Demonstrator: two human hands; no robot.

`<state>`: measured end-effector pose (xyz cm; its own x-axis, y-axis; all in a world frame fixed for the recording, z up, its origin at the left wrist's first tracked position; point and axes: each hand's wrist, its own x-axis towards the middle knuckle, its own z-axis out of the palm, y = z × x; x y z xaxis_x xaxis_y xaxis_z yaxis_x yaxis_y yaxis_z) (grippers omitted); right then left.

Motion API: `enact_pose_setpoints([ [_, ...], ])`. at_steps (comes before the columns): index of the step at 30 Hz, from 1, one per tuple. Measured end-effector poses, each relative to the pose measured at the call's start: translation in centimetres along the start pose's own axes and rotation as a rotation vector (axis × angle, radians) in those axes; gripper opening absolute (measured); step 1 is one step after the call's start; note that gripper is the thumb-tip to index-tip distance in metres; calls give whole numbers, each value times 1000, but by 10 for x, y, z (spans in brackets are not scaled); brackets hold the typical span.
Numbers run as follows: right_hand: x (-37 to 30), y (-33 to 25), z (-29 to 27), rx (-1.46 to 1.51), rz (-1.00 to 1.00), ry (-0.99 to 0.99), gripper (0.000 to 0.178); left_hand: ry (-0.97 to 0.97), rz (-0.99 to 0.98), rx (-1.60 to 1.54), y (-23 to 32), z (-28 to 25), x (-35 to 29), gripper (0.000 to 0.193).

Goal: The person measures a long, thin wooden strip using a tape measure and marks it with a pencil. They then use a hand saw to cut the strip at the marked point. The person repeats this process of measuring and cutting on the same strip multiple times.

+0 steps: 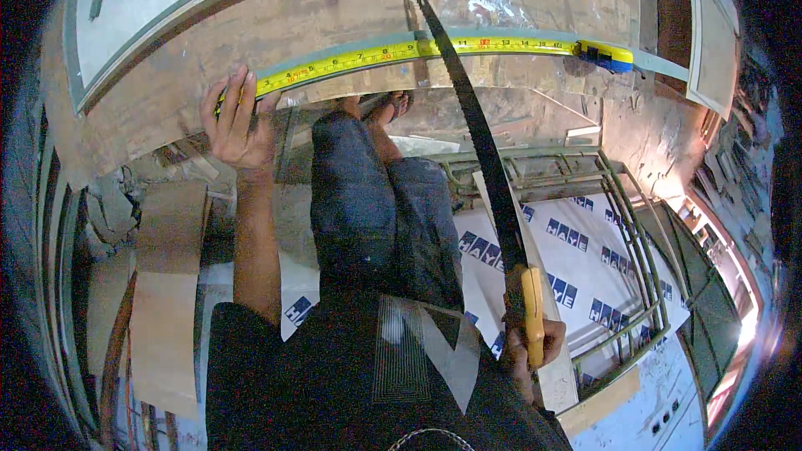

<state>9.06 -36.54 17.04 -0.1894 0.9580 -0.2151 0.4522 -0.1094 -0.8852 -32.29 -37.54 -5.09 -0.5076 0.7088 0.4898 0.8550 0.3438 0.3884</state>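
Observation:
A handsaw (482,138) with a long dark toothed blade rises from my right hand (535,342), which is wrapped round its yellow handle. Its blade crosses in front of the workbench, tip toward the far side. Along the bench's near edge lies a tape measure (359,60), its yellow blade pulled out and its yellow-and-blue case at the right. A narrow grey-green strip (660,64) runs under and behind the tape. My left hand (238,121) rests at the tape's left end, fingers stretched out over the edge; the thumb is near the tape's end.
The wooden workbench (192,42) has paint stains and carries a large framed pale panel (167,0) at the back. Below right, a metal frame (647,259) stands over printed white sheeting (568,238). Boards (167,284) lean at the left. Scrap wood (585,131) lies on the floor.

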Motion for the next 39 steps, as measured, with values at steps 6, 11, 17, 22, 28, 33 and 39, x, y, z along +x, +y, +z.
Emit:
enact_pose_setpoints([
  [6, 2, -6, -26, 343, 473, -42, 31, 24, 10, -14, -4, 1, -4, 36],
  [11, 10, -5, 10, -78, -74, 18, 31, -15, 5, 14, 4, -2, 3, 36],
  [17, -5, -10, -23, 48, 456, -70, 35, 37, 2, -23, -2, 3, -3, 37],
  [22, 2, -14, 9, -130, -16, -2, 32, 39, 31, 11, 1, 3, 0, 37],
  [28, -8, -4, 3, -77, -5, 29, 29, 56, 49, 35, 1, 2, 0, 36],
  [33, -17, -8, 9, -58, 136, 54, 27, 63, -19, 11, 7, 0, 2, 34],
  [39, -11, -27, 10, 9, 179, -97, 33, 110, -75, -64, 12, 6, 5, 33],
])
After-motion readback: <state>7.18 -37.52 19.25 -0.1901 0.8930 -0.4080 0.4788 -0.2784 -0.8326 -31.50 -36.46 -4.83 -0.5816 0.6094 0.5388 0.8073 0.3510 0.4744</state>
